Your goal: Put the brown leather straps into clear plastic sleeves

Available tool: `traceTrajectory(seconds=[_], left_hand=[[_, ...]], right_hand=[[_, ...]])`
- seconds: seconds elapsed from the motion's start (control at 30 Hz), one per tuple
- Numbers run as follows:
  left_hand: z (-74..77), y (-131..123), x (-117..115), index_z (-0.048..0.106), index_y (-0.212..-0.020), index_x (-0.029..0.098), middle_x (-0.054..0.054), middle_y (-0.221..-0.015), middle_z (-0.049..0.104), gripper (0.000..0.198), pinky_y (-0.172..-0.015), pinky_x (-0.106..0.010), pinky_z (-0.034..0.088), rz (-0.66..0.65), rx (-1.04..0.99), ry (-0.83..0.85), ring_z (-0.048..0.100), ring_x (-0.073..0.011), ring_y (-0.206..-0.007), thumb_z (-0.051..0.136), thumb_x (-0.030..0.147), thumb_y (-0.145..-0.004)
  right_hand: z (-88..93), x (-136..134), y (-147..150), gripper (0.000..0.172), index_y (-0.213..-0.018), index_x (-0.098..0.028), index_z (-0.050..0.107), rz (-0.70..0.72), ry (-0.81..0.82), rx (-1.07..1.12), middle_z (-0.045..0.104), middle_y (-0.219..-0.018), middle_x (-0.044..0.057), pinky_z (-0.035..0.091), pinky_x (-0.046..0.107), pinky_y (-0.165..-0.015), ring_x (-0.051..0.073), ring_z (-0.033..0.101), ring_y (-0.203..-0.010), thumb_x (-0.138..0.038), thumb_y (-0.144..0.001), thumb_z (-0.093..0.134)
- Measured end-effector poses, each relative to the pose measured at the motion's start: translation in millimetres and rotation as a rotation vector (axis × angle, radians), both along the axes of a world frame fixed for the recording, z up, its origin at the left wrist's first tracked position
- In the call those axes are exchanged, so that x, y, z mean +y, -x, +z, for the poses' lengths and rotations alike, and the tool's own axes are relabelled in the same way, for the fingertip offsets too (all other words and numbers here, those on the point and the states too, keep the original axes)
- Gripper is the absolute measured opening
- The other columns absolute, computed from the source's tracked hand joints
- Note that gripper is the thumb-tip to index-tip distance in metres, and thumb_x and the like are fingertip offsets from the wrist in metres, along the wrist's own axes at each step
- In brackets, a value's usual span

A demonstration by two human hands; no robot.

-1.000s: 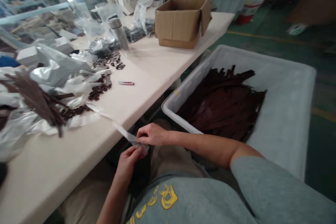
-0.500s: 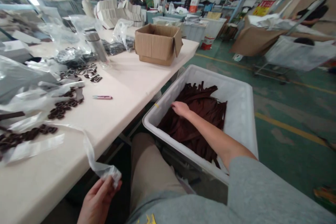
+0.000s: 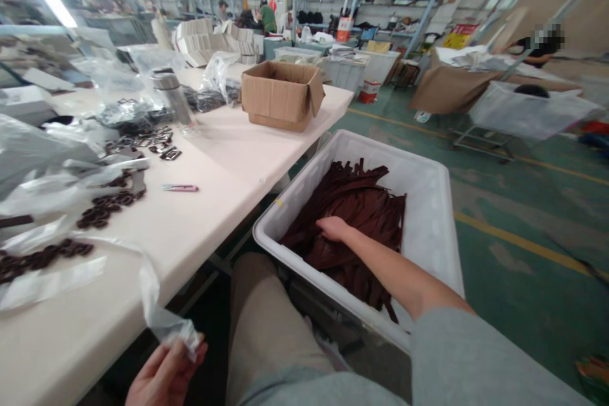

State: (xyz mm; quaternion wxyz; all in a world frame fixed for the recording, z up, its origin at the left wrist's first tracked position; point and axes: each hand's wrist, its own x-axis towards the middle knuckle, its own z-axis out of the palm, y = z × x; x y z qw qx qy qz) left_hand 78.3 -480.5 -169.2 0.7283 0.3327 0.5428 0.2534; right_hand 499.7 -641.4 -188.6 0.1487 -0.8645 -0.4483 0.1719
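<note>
Left hand (image 3: 164, 375), near and low, pinches the crumpled end of a clear plastic strip (image 3: 151, 295) trailing off the long pale table (image 3: 238, 152). Right hand (image 3: 334, 228) rests palm-down on dark brown leather straps (image 3: 366, 203) piled in the white plastic tub (image 3: 428, 203) right of the table; whether it grips one cannot be told.

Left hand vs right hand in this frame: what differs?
Place: the left hand sits low by the table edge; the right hand reaches into the white bin.
Contact: the left hand pinches the end of a clear plastic strip trailing off the table; the right hand lies on dark brown straps, grip unclear.
Pose: left hand palm up, right hand palm down.
Both are bare.
</note>
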Motion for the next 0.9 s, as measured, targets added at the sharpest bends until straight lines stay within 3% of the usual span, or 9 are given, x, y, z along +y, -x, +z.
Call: traceTrajectory(seconds=[0.13,0.27,0.37,0.5,0.6,0.73,0.8,0.9], left_hand=[[18.8,-5.4,-4.1,0.068,-0.063,0.017,0.001,-0.06,0.067,0.049,-0.056,-0.02,0.06,0.15,-0.132,-0.013,0.065,-0.0128,-0.056,0.098,0.043,-0.033],[31.2,-14.5,-7.3,0.067,-0.069,0.014,0.0,-0.063,0.069,0.039,-0.054,-0.021,0.059,0.252,-0.228,0.038,0.065,-0.0121,-0.054,0.095,0.031,-0.048],[35.5,-17.8,-10.0,0.067,-0.073,0.013,-0.002,-0.068,0.072,0.026,-0.053,-0.021,0.058,0.27,-0.258,0.076,0.067,-0.0128,-0.054,0.088,0.02,-0.06],[39.8,-18.5,-13.2,0.07,-0.076,0.012,-0.006,-0.077,0.075,0.02,-0.054,-0.02,0.057,0.238,-0.315,0.105,0.069,-0.0132,-0.06,0.085,0.017,-0.065],[41.6,-22.2,-19.1,0.074,-0.083,0.012,-0.011,-0.094,0.077,0.03,-0.064,-0.022,0.058,0.122,-0.406,0.113,0.073,-0.0177,-0.078,0.09,0.025,-0.061],[43.7,-34.3,-33.0,0.078,-0.093,0.01,-0.017,-0.111,0.074,0.044,-0.08,-0.026,0.056,-0.033,-0.505,0.061,0.069,-0.0257,-0.104,0.092,0.033,-0.059],[47.8,-38.7,-36.5,0.078,-0.093,0.011,-0.017,-0.109,0.075,0.043,-0.085,-0.029,0.054,-0.014,-0.552,0.012,0.068,-0.0264,-0.104,0.091,0.034,-0.059],[57.1,-36.7,-30.8,0.078,-0.091,0.013,-0.013,-0.107,0.076,0.04,-0.088,-0.032,0.055,0.116,-0.636,-0.035,0.07,-0.0235,-0.097,0.091,0.036,-0.061]], right_hand=[[29.0,-6.7,-7.9,0.022,-0.088,-0.014,0.066,0.003,-0.061,0.057,0.066,-0.084,0.001,0.054,0.033,-0.074,0.016,0.063,-0.077,-0.035,-0.093,0.065],[72.2,-17.3,-5.1,0.027,-0.083,-0.016,0.07,0.021,-0.176,0.122,0.069,-0.08,0.004,0.049,0.032,-0.075,0.02,0.062,-0.078,-0.037,-0.093,0.057],[102.8,-29.3,5.6,0.033,-0.084,-0.019,0.069,-0.014,-0.273,0.159,0.066,-0.073,0.003,0.045,0.028,-0.06,0.018,0.058,-0.064,-0.048,-0.091,0.055],[130.4,-44.7,24.0,0.033,-0.085,-0.02,0.068,-0.178,-0.509,0.389,0.06,-0.061,-0.001,0.034,0.023,-0.042,0.011,0.043,-0.044,-0.052,-0.078,0.072],[142.5,-48.1,45.1,0.031,-0.088,-0.022,0.068,-0.172,-0.59,0.486,0.062,-0.06,-0.002,0.036,0.021,-0.041,0.009,0.043,-0.041,-0.049,-0.076,0.076],[147.2,-33.4,87.7,0.025,-0.086,-0.021,0.068,0.012,-0.491,0.549,0.061,-0.061,-0.002,0.038,0.019,-0.041,0.008,0.045,-0.041,-0.046,-0.083,0.072],[144.5,-20.2,110.2,0.024,-0.084,-0.02,0.067,0.131,-0.398,0.587,0.058,-0.06,-0.002,0.037,0.019,-0.041,0.009,0.046,-0.043,-0.045,-0.086,0.068],[135.0,-2.3,134.7,0.028,-0.081,-0.019,0.067,0.276,-0.276,0.617,0.054,-0.058,-0.003,0.038,0.019,-0.042,0.009,0.047,-0.044,-0.045,-0.089,0.063]])
